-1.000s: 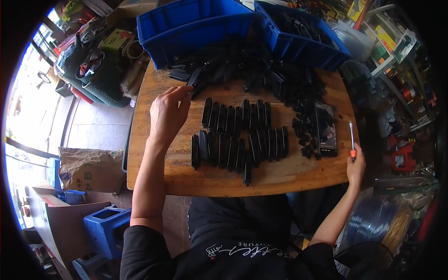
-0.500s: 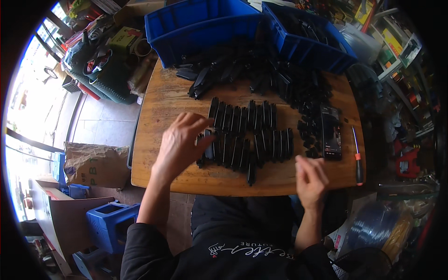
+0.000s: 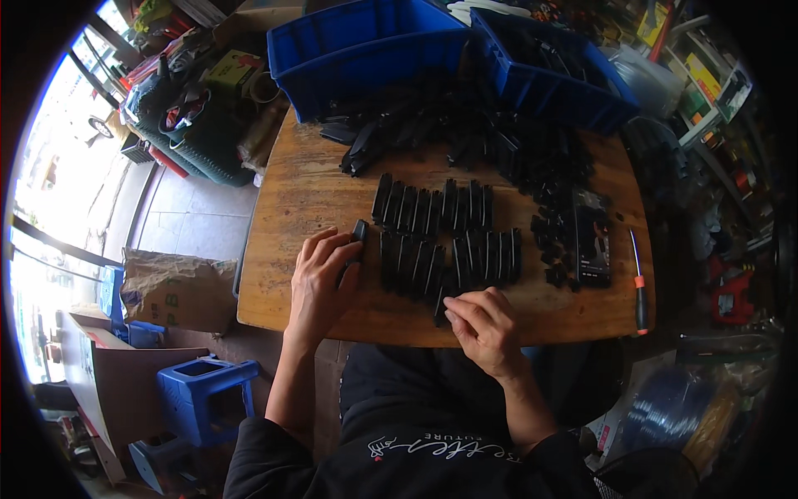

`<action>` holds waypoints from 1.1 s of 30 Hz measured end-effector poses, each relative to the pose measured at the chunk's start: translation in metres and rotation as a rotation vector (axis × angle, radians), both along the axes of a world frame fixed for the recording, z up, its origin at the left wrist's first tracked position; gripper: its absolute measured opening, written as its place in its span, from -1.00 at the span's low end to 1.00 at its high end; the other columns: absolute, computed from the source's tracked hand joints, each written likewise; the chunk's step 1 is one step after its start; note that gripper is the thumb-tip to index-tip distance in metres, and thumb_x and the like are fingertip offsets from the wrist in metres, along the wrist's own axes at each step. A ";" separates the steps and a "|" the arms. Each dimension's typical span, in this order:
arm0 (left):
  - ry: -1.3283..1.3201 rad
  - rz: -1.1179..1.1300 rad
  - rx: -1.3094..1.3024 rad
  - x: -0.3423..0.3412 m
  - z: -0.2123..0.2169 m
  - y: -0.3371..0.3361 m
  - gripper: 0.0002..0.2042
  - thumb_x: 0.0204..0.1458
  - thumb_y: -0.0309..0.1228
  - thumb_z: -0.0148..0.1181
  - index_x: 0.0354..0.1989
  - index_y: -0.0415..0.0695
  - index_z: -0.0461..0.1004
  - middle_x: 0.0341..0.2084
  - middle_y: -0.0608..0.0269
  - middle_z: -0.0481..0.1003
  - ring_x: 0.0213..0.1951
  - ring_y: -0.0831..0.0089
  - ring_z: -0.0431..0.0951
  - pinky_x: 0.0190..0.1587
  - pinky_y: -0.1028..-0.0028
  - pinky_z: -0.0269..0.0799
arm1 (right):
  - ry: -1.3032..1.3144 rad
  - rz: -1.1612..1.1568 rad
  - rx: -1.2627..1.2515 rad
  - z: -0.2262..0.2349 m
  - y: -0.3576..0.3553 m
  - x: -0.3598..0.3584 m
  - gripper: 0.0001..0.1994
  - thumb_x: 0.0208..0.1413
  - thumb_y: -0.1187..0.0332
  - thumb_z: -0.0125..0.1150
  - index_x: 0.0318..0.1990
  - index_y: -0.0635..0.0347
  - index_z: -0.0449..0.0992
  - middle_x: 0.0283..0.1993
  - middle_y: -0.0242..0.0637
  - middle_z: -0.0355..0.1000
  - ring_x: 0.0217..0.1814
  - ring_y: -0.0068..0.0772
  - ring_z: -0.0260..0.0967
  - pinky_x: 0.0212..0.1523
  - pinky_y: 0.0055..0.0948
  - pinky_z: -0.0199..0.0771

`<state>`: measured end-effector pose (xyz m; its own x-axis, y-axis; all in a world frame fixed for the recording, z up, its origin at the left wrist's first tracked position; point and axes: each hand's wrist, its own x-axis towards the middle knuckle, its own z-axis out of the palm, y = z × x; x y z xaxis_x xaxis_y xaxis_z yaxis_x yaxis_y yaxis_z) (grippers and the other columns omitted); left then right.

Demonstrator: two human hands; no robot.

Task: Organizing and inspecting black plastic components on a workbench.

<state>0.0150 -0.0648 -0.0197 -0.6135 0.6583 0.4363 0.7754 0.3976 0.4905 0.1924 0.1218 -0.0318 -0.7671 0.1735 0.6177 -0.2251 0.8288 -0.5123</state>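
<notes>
Left hand [image 3: 320, 270]: half-curled, my fingers and thumb round a black piece [image 3: 360, 231], just left of the lower row [image 3: 492, 258].
Right hand [image 3: 489, 328]: thumb and fingertips nearly together at the front piece [image 3: 440, 309]; can't tell if I'm gripping it.
Handling: best I press lightly, edges upright, neighbours unknocked.
Pieces: slim, long, plastic-looking.
Tabletop [image 3: 283, 208]: worn, grained wood.

Passage available: the left margin of the bench [image 3: 287, 187], and a bare strip between the rows of black parts [image 3: 492, 256] and the loose black heap [image 3: 424, 121]. Obstructions: blue crates [image 3: 374, 71], far; smartphone [image 3: 592, 241] and screwdriver [image 3: 640, 295], right.
</notes>
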 end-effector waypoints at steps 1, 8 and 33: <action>0.109 -0.023 0.002 0.002 0.000 0.003 -0.77 -0.06 -0.54 0.17 -0.18 -0.18 0.53 -0.12 0.13 0.49 0.02 0.09 0.42 0.08 0.21 0.34 | 0.000 -0.006 0.002 0.001 0.000 0.000 -0.74 -0.15 0.59 0.35 -0.22 0.20 0.55 -0.32 -0.36 0.42 -0.36 -0.36 0.36 -0.32 -0.41 0.42; 0.204 -0.065 -0.014 0.030 -0.006 0.017 -0.67 -0.21 -0.62 0.08 -0.17 -0.23 0.47 -0.20 0.15 0.41 -0.07 0.15 0.42 -0.04 0.27 0.40 | -0.051 -0.006 -0.016 0.003 0.002 0.000 -0.78 -0.10 0.57 0.34 -0.24 0.19 0.57 -0.35 -0.37 0.45 -0.36 -0.37 0.36 -0.30 -0.42 0.40; 0.224 -0.120 0.084 0.035 -0.007 0.022 -0.58 -0.23 -0.67 0.13 -0.08 -0.21 0.45 -0.18 0.08 0.42 -0.06 0.10 0.43 -0.09 0.25 0.44 | -0.060 -0.041 -0.019 0.005 0.003 0.002 -0.78 -0.10 0.57 0.33 -0.24 0.20 0.55 -0.38 -0.34 0.47 -0.36 -0.33 0.41 -0.28 -0.39 0.42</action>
